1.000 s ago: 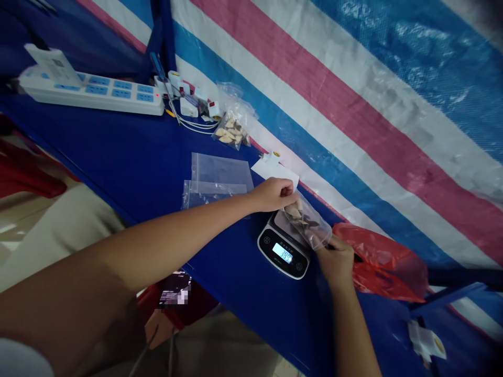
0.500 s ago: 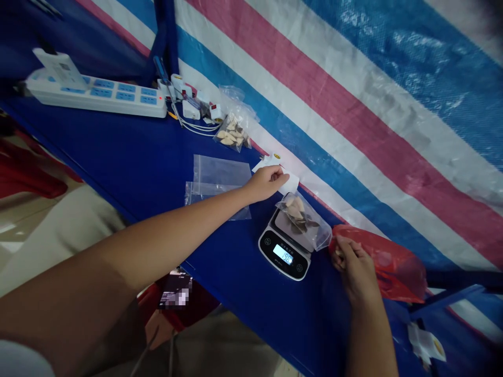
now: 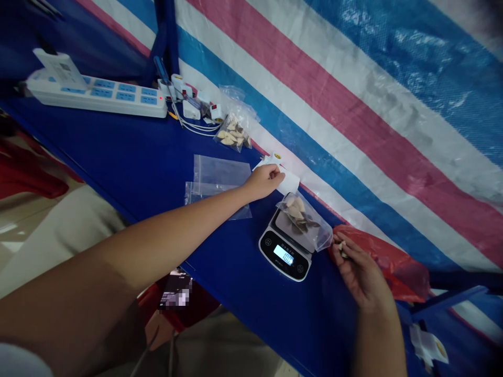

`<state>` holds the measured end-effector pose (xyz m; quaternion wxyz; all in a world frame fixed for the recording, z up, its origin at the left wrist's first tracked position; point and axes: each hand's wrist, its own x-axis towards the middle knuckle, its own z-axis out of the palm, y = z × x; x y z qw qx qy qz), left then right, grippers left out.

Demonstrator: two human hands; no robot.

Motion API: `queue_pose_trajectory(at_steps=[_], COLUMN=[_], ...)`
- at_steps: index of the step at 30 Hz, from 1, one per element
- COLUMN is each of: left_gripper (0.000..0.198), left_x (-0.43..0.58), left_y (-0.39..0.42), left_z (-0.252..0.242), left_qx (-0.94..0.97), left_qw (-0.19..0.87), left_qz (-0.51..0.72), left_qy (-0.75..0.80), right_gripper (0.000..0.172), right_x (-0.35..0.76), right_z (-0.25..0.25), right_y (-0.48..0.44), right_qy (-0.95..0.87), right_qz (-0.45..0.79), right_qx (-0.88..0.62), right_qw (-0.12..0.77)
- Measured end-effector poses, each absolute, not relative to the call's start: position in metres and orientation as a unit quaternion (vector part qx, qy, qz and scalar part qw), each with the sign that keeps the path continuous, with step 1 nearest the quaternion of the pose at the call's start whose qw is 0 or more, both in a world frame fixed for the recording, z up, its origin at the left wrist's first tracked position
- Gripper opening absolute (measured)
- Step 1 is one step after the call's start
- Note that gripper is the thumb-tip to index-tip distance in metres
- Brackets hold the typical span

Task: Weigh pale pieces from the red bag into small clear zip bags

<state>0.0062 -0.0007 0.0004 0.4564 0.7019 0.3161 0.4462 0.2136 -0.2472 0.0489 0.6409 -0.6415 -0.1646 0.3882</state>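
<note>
My left hand (image 3: pixel 265 181) is closed, its fingers curled over a white paper (image 3: pixel 290 181); whether anything is in them is hidden. Just below it, a clear plastic bag (image 3: pixel 320 230) with pale and dark dried slices (image 3: pixel 297 212) lies on the pan of a kitchen scale (image 3: pixel 286 256), whose lit display I cannot read surely. My right hand (image 3: pixel 359 269) is palm up at the right of the scale, its fingers bent around a few small pale dried slices (image 3: pixel 341 246). Behind that hand lies a red plastic bag (image 3: pixel 401 269).
Flat clear zip bags (image 3: pixel 220 170) lie left of the scale. Farther back are a filled bag of slices (image 3: pixel 234 135), plugs and cables, a screwdriver (image 3: pixel 161 70) and a white power strip (image 3: pixel 102 97). A striped tarp (image 3: pixel 314 94) walls the table's rear. A phone (image 3: pixel 176 289) shows below the front edge.
My right hand has turned palm up and its fingers have loosened, showing the small slices. My left hand has shifted slightly left. The scale's displayed digits have changed.
</note>
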Motion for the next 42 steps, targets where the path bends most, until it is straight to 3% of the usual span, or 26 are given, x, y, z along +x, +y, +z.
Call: queue_pose_trajectory(at_steps=[8,21,28,42], left_gripper=[0.025,0.025,0.025,0.025], left_x=[0.006,0.005,0.005,0.005], left_y=[-0.003,-0.005,-0.006,-0.007], left_z=[0.001,0.001,0.002,0.001], left_qx=[0.706,0.718,0.722,0.726], left_qw=[0.459,0.457,0.457,0.453], left_qz=[0.439,0.427,0.423,0.422], left_qy=[0.312,0.305,0.302,0.299], right_gripper=[0.052,0.058,0.046,0.042], right_x=[0.21,0.208,0.21,0.216], right_z=[0.052,0.05,0.048,0.039], right_y=[-0.248,-0.248,-0.247,-0.25], right_qy=[-0.157,-0.18,-0.172,-0.205], right_qz=[0.385,0.373,0.371,0.367], right_qx=[-0.663,-0.685,-0.675,-0.687], right_qw=[0.623,0.599,0.614,0.593])
